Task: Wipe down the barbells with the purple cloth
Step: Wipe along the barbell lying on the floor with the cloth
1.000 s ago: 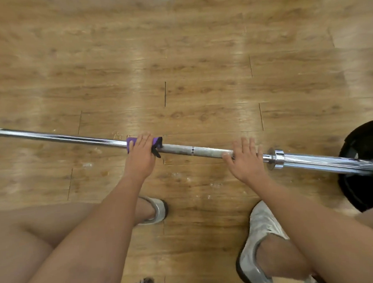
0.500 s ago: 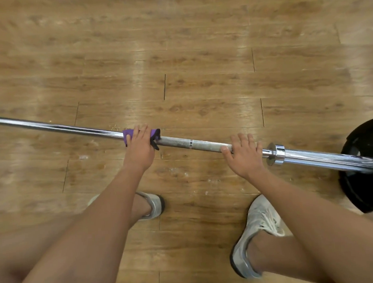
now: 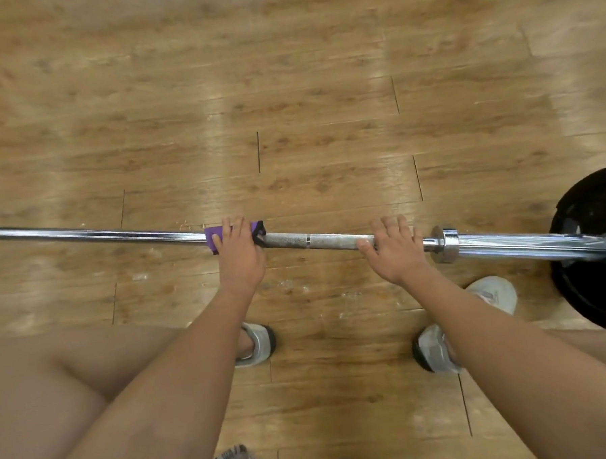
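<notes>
A long steel barbell (image 3: 316, 241) lies across the wooden floor from left to right. The purple cloth (image 3: 213, 241) is wrapped round its shaft near the middle. My left hand (image 3: 239, 253) grips the cloth and the bar together, fingers curled over the top. My right hand (image 3: 395, 250) grips the bare knurled shaft a little left of the chrome collar (image 3: 446, 242). The bar's right sleeve runs on to a black weight plate (image 3: 597, 249) at the right edge.
My two feet in grey sneakers (image 3: 256, 344) stand just behind the bar, and my bare knees fill the lower corners. Open wooden floor (image 3: 287, 89) stretches beyond the bar.
Both hands hold the same places on the bar. The view has shifted slightly; the cloth sits about where it was on the shaft.
</notes>
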A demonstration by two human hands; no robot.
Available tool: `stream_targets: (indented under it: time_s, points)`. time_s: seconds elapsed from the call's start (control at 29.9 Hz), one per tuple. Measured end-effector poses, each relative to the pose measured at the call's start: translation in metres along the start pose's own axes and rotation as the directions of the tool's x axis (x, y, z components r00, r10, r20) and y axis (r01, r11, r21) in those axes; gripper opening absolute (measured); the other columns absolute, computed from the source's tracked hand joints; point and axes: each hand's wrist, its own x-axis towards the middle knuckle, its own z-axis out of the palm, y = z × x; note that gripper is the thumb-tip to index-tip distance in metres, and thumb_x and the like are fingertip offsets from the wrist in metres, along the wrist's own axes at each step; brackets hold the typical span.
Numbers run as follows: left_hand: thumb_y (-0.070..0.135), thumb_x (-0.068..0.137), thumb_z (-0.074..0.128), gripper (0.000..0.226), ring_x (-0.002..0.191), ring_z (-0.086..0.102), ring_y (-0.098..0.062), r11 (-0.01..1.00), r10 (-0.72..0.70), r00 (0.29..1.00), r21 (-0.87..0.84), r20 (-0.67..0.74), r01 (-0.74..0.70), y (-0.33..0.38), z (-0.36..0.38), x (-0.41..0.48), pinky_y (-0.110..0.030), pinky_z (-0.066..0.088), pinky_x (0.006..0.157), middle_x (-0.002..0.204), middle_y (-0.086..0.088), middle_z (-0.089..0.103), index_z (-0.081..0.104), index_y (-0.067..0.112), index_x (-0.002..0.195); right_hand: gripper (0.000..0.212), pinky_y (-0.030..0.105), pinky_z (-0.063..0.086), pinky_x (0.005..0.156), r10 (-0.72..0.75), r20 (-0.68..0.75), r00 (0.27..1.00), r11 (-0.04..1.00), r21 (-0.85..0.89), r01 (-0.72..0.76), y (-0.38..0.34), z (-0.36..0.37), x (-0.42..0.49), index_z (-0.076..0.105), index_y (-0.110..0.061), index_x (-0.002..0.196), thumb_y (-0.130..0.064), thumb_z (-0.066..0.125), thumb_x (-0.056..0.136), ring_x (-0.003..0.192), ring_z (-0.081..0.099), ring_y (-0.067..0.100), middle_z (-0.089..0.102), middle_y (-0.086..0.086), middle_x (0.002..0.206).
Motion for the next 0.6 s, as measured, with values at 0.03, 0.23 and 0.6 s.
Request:
stream_targets:
  time_s: [0.03,0.23,0.6]
  points:
    - [0.006,0.091,0.049,0.052,0.151,0.019,-0.031,0.999,0.035,0.999,0.018,0.018,-0.036,-0.002,0.000,0.000,-0.059,0.016,0.117,0.154,-0.008,0.041,0.045,0.006,0.143,0.066,0.057,0.000,0.123,-0.004,-0.019,1.000,1.000,0.003,0.004,-0.001,0.001,-0.001,0.022,-0.022,0.159,-0.059,0.026,0.103,0.155,0.003,0.032,0.017,0.008,0.166]
    - [0.014,0.093,0.045,0.045,0.137,0.039,-0.030,0.996,0.049,0.999,0.068,0.016,-0.050,-0.023,0.000,0.009,-0.055,0.030,0.110,0.144,-0.008,0.052,0.051,0.009,0.137,0.067,0.058,0.001,0.122,-0.016,-0.049,0.999,1.000,0.010,0.016,-0.003,0.005,-0.004,0.025,-0.021,0.158,-0.058,0.027,0.103,0.154,0.005,0.032,0.022,0.009,0.165]
    - [0.006,0.093,0.049,0.055,0.150,0.025,-0.024,0.990,0.138,0.988,-0.009,-0.068,-0.139,-0.019,0.006,-0.004,-0.051,0.014,0.122,0.156,-0.005,0.042,0.045,0.011,0.147,0.065,0.058,0.003,0.121,-0.024,-0.095,0.995,1.000,-0.013,0.023,-0.004,0.012,-0.002,0.027,-0.021,0.157,-0.057,0.026,0.103,0.154,0.008,0.033,0.024,0.007,0.163]
